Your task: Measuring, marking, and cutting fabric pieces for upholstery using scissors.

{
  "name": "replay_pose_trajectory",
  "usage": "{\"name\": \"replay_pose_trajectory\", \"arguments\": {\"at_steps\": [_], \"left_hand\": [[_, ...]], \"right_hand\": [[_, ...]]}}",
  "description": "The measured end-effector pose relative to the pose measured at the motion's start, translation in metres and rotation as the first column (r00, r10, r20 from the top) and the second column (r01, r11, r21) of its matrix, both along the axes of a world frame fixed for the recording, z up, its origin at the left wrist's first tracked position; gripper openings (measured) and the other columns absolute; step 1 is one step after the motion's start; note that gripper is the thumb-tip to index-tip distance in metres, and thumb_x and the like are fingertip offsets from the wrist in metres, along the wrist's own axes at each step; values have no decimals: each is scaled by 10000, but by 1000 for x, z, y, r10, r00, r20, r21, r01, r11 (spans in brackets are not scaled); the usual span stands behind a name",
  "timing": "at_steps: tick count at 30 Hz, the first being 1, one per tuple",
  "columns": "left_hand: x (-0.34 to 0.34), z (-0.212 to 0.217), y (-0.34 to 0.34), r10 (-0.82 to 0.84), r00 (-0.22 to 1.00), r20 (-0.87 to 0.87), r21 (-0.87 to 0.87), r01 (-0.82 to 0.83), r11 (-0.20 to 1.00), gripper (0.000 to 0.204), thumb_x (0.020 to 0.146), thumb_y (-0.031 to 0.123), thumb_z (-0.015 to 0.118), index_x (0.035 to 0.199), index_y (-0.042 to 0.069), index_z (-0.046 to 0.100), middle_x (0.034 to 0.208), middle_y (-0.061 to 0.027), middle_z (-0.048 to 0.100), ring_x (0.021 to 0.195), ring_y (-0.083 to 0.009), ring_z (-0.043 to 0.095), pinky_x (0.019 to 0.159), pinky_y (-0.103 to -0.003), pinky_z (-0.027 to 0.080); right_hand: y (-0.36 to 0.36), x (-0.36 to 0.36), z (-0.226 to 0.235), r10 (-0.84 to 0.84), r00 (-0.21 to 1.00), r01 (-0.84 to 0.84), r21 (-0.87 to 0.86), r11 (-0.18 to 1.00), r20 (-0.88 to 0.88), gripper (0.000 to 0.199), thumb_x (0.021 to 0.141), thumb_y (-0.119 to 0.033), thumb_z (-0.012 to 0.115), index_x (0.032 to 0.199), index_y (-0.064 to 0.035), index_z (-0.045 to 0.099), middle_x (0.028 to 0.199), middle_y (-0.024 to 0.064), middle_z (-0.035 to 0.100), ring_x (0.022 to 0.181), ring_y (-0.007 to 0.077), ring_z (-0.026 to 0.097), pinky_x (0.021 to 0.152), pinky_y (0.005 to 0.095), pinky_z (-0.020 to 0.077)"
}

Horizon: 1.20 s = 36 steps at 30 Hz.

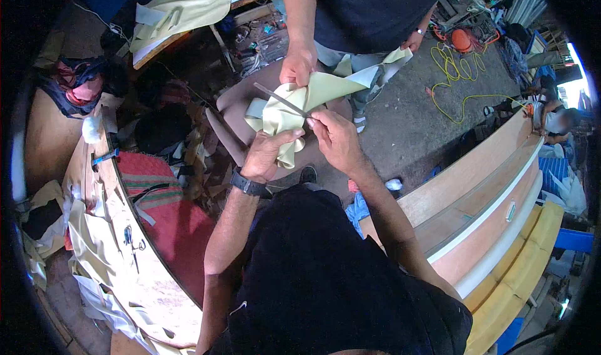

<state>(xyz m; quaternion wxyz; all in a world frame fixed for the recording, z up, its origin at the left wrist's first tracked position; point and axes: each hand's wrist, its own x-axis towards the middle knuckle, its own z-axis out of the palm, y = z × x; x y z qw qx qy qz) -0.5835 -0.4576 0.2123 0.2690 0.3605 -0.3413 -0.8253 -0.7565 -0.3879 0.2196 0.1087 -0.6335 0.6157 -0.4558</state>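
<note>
left hand (pixel 266 151): thumb on top, fingers curled beneath, gripping the lower end of the pale yellow cloth (pixel 283 118); dark watch (pixel 248 185) on the wrist.
right hand (pixel 335 139): fingers and thumb closed on one end of a thin dark bar (pixel 278 98), perhaps a blade, though too narrow here to tell.
bar: slanting up and leftward from the right fingertips, across the front of the cloth.
cloth: creased and folded, held up above the floor (pixel 400 123) between the left hand and a facing person's hand (pixel 299 66), with a wide flap reaching off to the right.
facing person: dark shirt (pixel 375 10), one hand pinching the top of the cloth, the other hand (pixel 413 41) lower on the far side.
table (pixel 156 51): upper left, spread with another pale yellow sheet (pixel 191 7).
left side: red striped fabric (pixel 166 192) beside a long curved board (pixel 159 292), with pale scraps (pixel 94 236) along the board's outer edge.
right side: curved wooden panel (pixel 469 167) and yellow foam pad (pixel 532 255), near each other.
floor, upper right: loops of yellow cord (pixel 447 70) near a round orange thing (pixel 461 40).
</note>
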Motion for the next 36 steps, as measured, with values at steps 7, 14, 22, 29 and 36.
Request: {"name": "replay_pose_trajectory", "arguments": {"at_steps": [7, 14, 22, 29, 36], "left_hand": [[8, -4, -4, -28, 999, -33, 31, 29, 999, 374, 823, 56, 768, 1170, 22, 632, 1021, -39, 702, 868, -137, 672, 754, -293, 551], [12, -7, -4, -116, 992, -43, 44, 118, 992, 419, 811, 64, 788, 1189, 13, 614, 1022, -54, 697, 874, -153, 675, 772, -306, 553], [9, -1, -1, -113, 994, 3, 11, 113, 994, 421, 808, 101, 804, 1176, 11, 621, 1002, -48, 700, 867, -144, 671, 762, -297, 546], [10, -6, -1, -116, 993, 8, -5, 116, 993, 390, 818, 104, 797, 1162, 17, 635, 994, -44, 703, 856, -138, 671, 759, -295, 544], [11, -9, -1, -115, 993, -4, 10, 115, 993, 375, 812, 105, 803, 1144, 18, 651, 999, -42, 708, 865, -145, 670, 774, -294, 539]], "right_hand": [[17, -8, -5, 31, 999, -29, 82, 996, -29, 115, 925, -53, 647, 1000, 26, 612, 856, 176, 651, 743, 348, 644, 645, 406, 501], [15, -2, 9, -13, 996, 6, 91, 996, 83, 123, 921, -64, 659, 1008, 13, 618, 849, 170, 649, 729, 351, 636, 633, 401, 496], [8, -1, 15, 29, 998, -27, 48, 998, -60, 117, 922, -59, 651, 1009, 13, 624, 865, 187, 643, 780, 357, 644, 661, 426, 496], [7, -1, 7, 26, 999, -22, 70, 997, -46, 125, 917, -96, 641, 1018, -26, 618, 904, 156, 668, 826, 354, 653, 704, 444, 519], [19, -14, 1, 62, 995, -54, 98, 994, -84, 123, 918, -77, 648, 1010, 0, 621, 882, 176, 662, 785, 361, 649, 672, 431, 504]]}}
